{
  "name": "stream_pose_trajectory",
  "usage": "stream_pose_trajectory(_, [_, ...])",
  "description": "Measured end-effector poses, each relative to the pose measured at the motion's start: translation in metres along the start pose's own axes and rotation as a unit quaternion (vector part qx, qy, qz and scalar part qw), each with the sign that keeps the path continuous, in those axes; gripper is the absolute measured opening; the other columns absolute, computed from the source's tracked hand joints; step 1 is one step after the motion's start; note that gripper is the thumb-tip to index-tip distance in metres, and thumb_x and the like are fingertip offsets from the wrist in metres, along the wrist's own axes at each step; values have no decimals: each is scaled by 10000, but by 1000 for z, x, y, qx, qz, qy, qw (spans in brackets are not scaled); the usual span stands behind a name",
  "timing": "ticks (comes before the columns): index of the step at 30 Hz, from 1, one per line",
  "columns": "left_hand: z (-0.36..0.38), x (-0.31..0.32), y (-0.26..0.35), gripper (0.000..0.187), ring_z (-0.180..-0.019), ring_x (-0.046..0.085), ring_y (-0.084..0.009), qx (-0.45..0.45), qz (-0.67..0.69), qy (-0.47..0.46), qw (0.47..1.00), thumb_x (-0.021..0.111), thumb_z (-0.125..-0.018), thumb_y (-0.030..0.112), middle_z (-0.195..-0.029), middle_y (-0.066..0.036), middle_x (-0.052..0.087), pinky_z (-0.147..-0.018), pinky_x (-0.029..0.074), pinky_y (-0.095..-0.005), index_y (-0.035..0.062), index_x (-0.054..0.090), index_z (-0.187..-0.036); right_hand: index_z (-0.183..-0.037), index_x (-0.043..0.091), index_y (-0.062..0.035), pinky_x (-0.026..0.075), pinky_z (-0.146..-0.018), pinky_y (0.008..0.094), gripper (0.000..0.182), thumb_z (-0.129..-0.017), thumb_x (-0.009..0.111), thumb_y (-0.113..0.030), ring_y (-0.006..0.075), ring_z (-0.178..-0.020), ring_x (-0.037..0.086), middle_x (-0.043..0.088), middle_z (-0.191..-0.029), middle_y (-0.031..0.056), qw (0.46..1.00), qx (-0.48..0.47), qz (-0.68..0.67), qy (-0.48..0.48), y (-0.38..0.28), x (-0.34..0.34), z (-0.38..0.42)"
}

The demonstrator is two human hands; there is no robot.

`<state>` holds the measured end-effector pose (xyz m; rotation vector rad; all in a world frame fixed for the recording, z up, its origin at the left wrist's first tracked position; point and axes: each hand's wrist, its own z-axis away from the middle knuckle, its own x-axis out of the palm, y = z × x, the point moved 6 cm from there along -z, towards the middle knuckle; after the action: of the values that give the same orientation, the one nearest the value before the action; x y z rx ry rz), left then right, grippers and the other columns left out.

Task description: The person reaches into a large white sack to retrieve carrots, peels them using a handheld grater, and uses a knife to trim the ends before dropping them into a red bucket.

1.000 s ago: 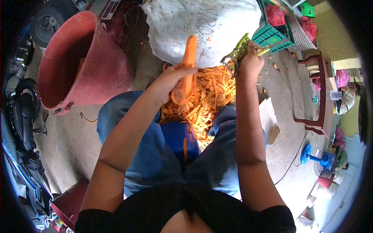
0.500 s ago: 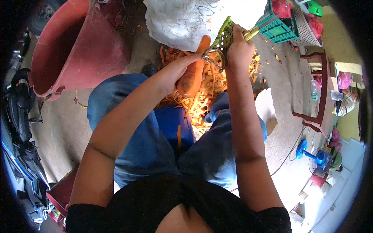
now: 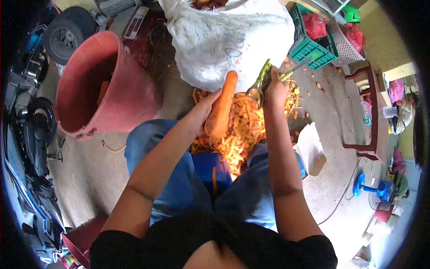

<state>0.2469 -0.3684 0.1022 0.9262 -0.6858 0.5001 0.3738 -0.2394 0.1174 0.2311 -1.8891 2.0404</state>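
Observation:
My left hand point(image 3: 204, 112) is closed around a large orange carrot point(image 3: 222, 105), its narrow end pointing away from me. To its right, my right hand point(image 3: 276, 93) grips a green peeler point(image 3: 260, 85) with a rounded metal head, which stands apart from the carrot. A knife point(image 3: 303, 65) with a yellowish handle also sticks out from the right hand, blade towards the upper right. Beneath both hands lies a heap of carrot peelings point(image 3: 242, 130) on the floor, between my legs.
A big white sack point(image 3: 210, 54) stands just beyond the peelings. At the left a red tub point(image 3: 134, 89) leans open, with something orange inside. Green crate point(image 3: 313, 51) and white basket point(image 3: 344, 47) sit at the upper right. A blue fan point(image 3: 380, 190) stands at right.
The view has tilted up, showing more of the sack and tub. The peeler, earlier beside the carrot, is now farther to its right. Both hands keep their hold.

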Motion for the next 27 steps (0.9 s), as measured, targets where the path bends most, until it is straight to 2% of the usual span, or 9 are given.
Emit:
stream_pose_trajectory(1, [-3, -1, 4, 463, -528, 521, -206, -4, 3, 29, 1000, 333, -802, 478, -640, -88, 501, -495, 454, -335, 38, 459, -875, -915, 505, 36, 399, -578, 251, 226, -767, 505, -135, 142, -658, 500, 525, -789, 59, 1000, -3, -4, 4, -3, 5, 0])
stream_pose_trajectory(4, [-11, -5, 15, 443, -549, 527, -201, 10, 8, -1, 1000, 338, -809, 460, -641, -84, 498, -520, 459, -332, 39, 458, -877, -847, 518, 53, 374, -612, 242, 214, -779, 489, -148, 121, -659, 472, 525, -746, 55, 994, 10, 102, 40, -14, 18, 9])
stream_pose_trajectory(6, [-15, -9, 21, 429, -557, 531, -198, 19, 8, -16, 1000, 349, -810, 449, -642, -82, 498, -533, 463, -331, 39, 458, -876, -846, 519, 53, 373, -605, 239, 215, -781, 488, -150, 118, -652, 467, 521, -734, 52, 998, 21, 58, 25, -2, 23, 3])
stream_pose_trajectory(7, [-16, -15, 24, 411, -569, 535, -197, 33, 27, 22, 999, 361, -811, 435, -644, -82, 501, -547, 465, -328, 43, 456, -892, -845, 520, 52, 372, -598, 237, 216, -784, 487, -153, 115, -645, 461, 516, -722, 48, 999, 29, 11, 8, 4, 28, 0])
stream_pose_trajectory(9, [-19, -25, 27, 394, -581, 539, -197, 48, 50, 62, 996, 374, -811, 422, -646, -82, 504, -562, 468, -324, 48, 455, -909, -886, 509, 14, 376, -633, 251, 201, -782, 494, -157, 132, -703, 475, 514, -786, 48, 998, 2, 57, -10, 8, 33, -1])
stream_pose_trajectory(11, [-23, -33, 25, 408, -625, 535, -190, 32, 65, 78, 994, 448, -779, 421, -775, -66, 502, -565, 484, -349, 59, 442, -966, -893, 510, 5, 380, -614, 244, 185, -788, 485, -145, 131, -675, 475, 511, -777, 44, 996, 46, 77, -29, 6, 47, 9])
stream_pose_trajectory(16, [-28, -39, 29, 380, -664, 540, -186, 49, 67, 71, 994, 458, -783, 392, -810, -55, 506, -594, 483, -351, 81, 433, -999, -819, 518, 41, 361, -519, 219, 205, -795, 487, -160, 77, -570, 428, 498, -633, 18, 992, -10, 112, -60, 7, 59, 18])
stream_pose_trajectory(23, [-36, -36, 24, 343, -753, 561, -184, 98, 94, 42, 990, 390, -824, 328, -910, -83, 541, -638, 483, -330, 58, 432, -1031, -783, 507, 31, 351, -500, 221, 168, -796, 484, -135, 72, -549, 412, 488, -615, 16, 986, -47, 133, -83, -13, 70, 47])
stream_pose_trajectory(27, [-37, -35, 17, 329, -774, 562, -186, 36, 111, 21, 993, 357, -835, 294, -915, -94, 547, -659, 482, -338, 32, 451, -1009, -764, 498, 17, 380, -534, 259, 147, -788, 485, -128, 124, -554, 450, 501, -602, 70, 959, -140, 218, -118, -10, 78, 49])
